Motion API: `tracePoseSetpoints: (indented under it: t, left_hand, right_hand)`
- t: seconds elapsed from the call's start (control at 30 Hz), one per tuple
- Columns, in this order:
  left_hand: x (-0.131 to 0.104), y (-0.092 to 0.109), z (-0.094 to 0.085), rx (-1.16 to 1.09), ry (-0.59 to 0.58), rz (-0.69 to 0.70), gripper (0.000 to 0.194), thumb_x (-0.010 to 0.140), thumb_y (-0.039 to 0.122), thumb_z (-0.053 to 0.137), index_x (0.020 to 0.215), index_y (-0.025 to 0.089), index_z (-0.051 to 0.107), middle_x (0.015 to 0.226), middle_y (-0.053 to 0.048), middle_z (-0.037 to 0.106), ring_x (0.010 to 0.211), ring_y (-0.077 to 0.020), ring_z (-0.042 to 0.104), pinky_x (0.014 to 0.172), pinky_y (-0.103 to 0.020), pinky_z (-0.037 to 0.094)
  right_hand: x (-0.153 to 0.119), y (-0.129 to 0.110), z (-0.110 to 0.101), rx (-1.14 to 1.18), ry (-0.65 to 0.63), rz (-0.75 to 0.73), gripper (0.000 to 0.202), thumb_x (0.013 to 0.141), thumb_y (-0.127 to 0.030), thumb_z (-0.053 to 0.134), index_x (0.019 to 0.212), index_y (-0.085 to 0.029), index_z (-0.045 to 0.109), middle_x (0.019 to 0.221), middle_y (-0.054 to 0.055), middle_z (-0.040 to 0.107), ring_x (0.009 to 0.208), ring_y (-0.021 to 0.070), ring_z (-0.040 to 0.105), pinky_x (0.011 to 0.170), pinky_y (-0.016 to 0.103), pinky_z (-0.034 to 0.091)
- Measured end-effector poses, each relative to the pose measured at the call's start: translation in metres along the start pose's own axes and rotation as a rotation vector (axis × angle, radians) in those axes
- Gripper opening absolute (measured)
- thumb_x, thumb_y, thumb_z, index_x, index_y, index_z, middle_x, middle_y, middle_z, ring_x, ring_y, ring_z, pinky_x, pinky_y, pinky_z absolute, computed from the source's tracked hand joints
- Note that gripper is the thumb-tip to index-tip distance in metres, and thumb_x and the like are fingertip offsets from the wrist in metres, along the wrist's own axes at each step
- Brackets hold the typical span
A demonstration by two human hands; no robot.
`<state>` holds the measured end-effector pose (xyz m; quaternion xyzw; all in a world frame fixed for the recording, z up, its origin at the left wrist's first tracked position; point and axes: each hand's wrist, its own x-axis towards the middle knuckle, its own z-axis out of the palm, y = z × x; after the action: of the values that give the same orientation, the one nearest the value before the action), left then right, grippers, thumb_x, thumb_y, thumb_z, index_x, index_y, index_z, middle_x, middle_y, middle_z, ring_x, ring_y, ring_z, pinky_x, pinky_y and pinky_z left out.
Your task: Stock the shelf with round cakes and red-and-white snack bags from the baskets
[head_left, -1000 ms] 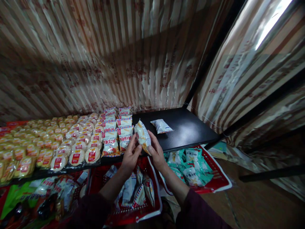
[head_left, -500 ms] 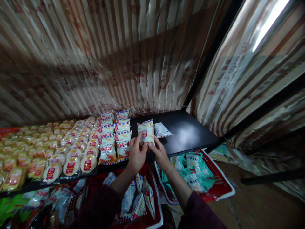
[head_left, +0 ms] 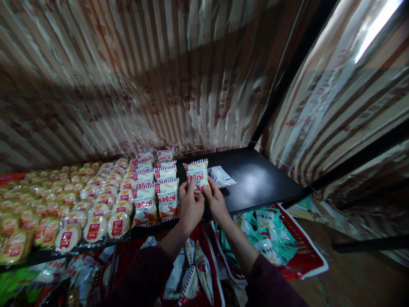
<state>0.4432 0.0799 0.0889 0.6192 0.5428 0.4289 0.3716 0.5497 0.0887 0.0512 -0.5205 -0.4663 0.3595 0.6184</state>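
Observation:
Between both hands I hold a small snack bag [head_left: 197, 172] with striped ends and red lettering, its printed front facing me. My left hand [head_left: 191, 200] grips its lower left side, fingers on the front. My right hand [head_left: 216, 200] pinches the lower right corner with the thumb. Just right of it, another snack bag [head_left: 222, 177] lies with its pale back up on the black shelf [head_left: 255, 175]. To the left, two rows of matching snack bags [head_left: 168, 198] stand upright, one behind another.
Round wrapped biscuits [head_left: 95, 228] and yellow wrapped cakes [head_left: 15, 245] fill the shelf's left part. Below are a red basket [head_left: 219, 273] with more striped bags and another red basket [head_left: 315, 256] with green packets [head_left: 271, 232]. A dark metal post [head_left: 275, 102] rises at the shelf's back right corner.
The held snack bag has turned slightly more upright, and my right thumb has moved up its edge. The view has shifted a little, so the baskets appear lower and further right.

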Motion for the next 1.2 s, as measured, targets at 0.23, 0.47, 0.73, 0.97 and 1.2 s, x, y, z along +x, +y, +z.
tracePoseSetpoints:
  t: [0.23,0.47,0.73,0.97,1.2]
  left_hand:
    - [0.016,-0.008,0.008,0.039,-0.007,-0.042,0.067,0.072,0.012,0.055,0.138,0.022,0.043,0.14,-0.012,0.036,0.128,-0.0254,0.042,0.107,-0.036,0.038]
    - [0.027,-0.011,0.008,0.086,-0.022,-0.072,0.061,0.072,0.013,0.054,0.133,0.019,0.048,0.142,-0.013,0.04,0.127,-0.0267,0.044,0.107,-0.037,0.037]
    - [0.037,-0.008,0.008,0.146,-0.074,-0.101,0.055,0.074,0.014,0.052,0.129,0.014,0.049,0.145,-0.016,0.035,0.125,-0.0266,0.048,0.106,-0.033,0.036]
    - [0.045,-0.005,0.007,0.258,-0.1,-0.129,0.05,0.076,0.015,0.052,0.125,0.009,0.049,0.146,-0.021,0.032,0.131,-0.0266,0.041,0.108,-0.033,0.032]
    - [0.059,-0.001,0.004,0.268,-0.081,-0.139,0.04,0.076,0.016,0.053,0.116,0.013,0.054,0.132,-0.017,0.047,0.125,-0.0262,0.046,0.105,-0.032,0.035]
  right_hand:
    - [0.011,0.007,0.008,-0.034,0.008,0.029,0.058,0.082,-0.05,0.052,0.131,-0.018,0.05,0.126,0.01,0.061,0.111,0.0251,0.06,0.099,0.044,0.045]
    - [0.022,0.019,0.012,-0.082,0.066,0.001,0.052,0.082,-0.045,0.052,0.126,-0.018,0.053,0.121,0.01,0.063,0.107,0.0237,0.061,0.097,0.044,0.047]
    - [0.028,0.03,0.017,0.021,0.103,0.014,0.045,0.08,-0.04,0.054,0.118,-0.018,0.05,0.104,0.01,0.068,0.089,0.0219,0.067,0.082,0.042,0.055]
    - [0.035,0.043,0.022,0.092,0.1,0.016,0.041,0.078,-0.04,0.056,0.113,-0.019,0.053,0.1,0.009,0.069,0.09,0.0225,0.066,0.083,0.044,0.054]
    - [0.052,0.053,0.027,-0.018,0.093,-0.032,0.041,0.079,-0.041,0.055,0.113,-0.019,0.058,0.102,0.008,0.069,0.095,0.0228,0.064,0.086,0.043,0.051]
